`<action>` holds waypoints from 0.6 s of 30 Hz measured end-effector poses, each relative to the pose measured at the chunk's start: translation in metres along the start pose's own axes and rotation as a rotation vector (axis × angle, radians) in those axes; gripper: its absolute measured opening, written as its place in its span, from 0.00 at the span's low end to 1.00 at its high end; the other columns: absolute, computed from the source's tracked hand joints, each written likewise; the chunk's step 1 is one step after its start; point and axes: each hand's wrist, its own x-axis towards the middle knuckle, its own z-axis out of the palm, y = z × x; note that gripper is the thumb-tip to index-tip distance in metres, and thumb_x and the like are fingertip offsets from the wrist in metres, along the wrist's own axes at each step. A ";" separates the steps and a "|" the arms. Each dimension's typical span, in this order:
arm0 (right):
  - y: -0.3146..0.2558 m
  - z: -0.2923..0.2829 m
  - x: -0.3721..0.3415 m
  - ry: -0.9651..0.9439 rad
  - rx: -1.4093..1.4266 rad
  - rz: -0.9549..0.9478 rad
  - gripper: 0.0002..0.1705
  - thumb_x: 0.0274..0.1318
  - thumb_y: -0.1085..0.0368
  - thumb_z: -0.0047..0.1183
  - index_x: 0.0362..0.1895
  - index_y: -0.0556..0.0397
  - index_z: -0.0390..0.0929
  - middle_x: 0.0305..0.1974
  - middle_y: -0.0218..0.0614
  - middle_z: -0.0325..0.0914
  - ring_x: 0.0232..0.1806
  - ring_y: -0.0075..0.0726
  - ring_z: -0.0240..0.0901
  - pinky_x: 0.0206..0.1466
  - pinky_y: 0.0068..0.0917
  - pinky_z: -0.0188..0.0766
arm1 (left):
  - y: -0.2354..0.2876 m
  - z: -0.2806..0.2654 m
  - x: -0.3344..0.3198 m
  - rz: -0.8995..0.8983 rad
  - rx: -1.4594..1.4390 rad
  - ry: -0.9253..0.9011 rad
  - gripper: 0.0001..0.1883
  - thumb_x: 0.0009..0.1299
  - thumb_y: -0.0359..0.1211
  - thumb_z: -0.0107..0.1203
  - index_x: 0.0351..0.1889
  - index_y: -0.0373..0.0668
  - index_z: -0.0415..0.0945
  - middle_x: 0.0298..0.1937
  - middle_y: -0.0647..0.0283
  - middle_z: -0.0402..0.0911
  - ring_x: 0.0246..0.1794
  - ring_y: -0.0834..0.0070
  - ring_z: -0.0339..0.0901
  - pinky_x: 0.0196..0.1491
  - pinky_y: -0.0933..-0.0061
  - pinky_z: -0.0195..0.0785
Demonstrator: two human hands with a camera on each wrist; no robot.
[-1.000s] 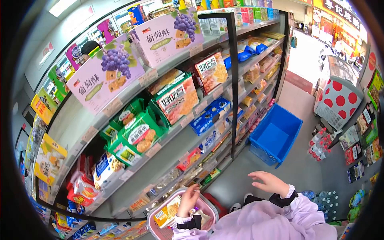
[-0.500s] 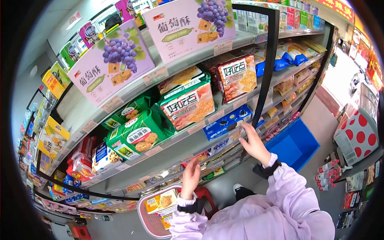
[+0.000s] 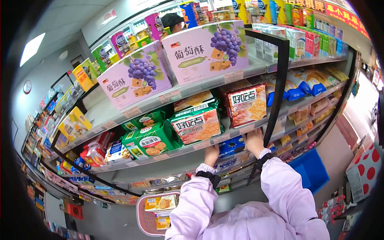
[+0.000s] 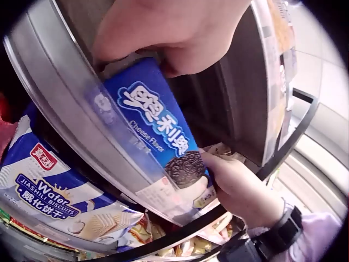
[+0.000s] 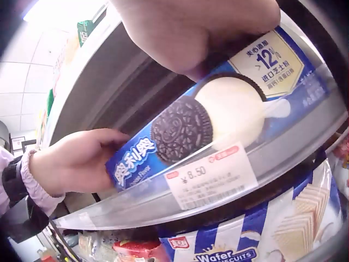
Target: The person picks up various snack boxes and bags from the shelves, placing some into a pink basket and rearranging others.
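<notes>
A blue box of chocolate sandwich cookies (image 3: 231,147) sits on the shelf below the cracker packs, behind a clear front lip. My left hand (image 3: 212,154) holds its left end; the left wrist view shows that hand (image 4: 174,33) curled over the top of the box (image 4: 155,123). At the other end my right hand (image 3: 254,142) grips the box, its fingers partly hidden. Seen from the right wrist, the right hand (image 5: 202,33) bends over the printed cookie end of the box (image 5: 218,117), and the left hand (image 5: 82,164) pinches the opposite end.
The shelf above carries green cracker packs (image 3: 196,126) and a red-brown pack (image 3: 247,105). A black upright bar (image 3: 278,88) stands right of my right hand. Wafer biscuits (image 5: 262,234) lie one level lower. A pink basket (image 3: 141,218) with yellow packs is below left, a blue bin (image 3: 310,170) right.
Both hands have moved forward from above the basket and floor to the shelf and taken hold of the cookie box ends. The head view has swung toward the shelves.
</notes>
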 end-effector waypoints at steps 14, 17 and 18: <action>0.004 -0.012 0.004 -0.051 -0.053 -0.086 0.21 0.52 0.51 0.45 0.35 0.58 0.74 0.34 0.48 0.73 0.39 0.54 0.68 0.42 0.45 0.64 | 0.014 0.004 -0.005 -0.024 -0.016 0.149 0.15 0.64 0.34 0.43 0.44 0.33 0.70 0.45 0.41 0.72 0.48 0.46 0.66 0.51 0.59 0.60; 0.008 -0.008 0.005 -0.014 -0.051 -0.127 0.20 0.50 0.52 0.46 0.32 0.58 0.74 0.32 0.50 0.73 0.38 0.55 0.68 0.42 0.45 0.64 | 0.008 0.008 -0.005 -0.014 -0.037 0.196 0.16 0.64 0.34 0.44 0.44 0.33 0.70 0.45 0.42 0.72 0.49 0.46 0.66 0.52 0.60 0.59; 0.009 -0.006 0.004 -0.028 -0.064 -0.151 0.19 0.50 0.53 0.47 0.31 0.59 0.74 0.32 0.51 0.73 0.38 0.55 0.68 0.42 0.46 0.63 | 0.004 0.008 -0.006 -0.041 -0.077 0.174 0.16 0.65 0.34 0.44 0.45 0.33 0.70 0.45 0.42 0.72 0.49 0.47 0.67 0.51 0.61 0.59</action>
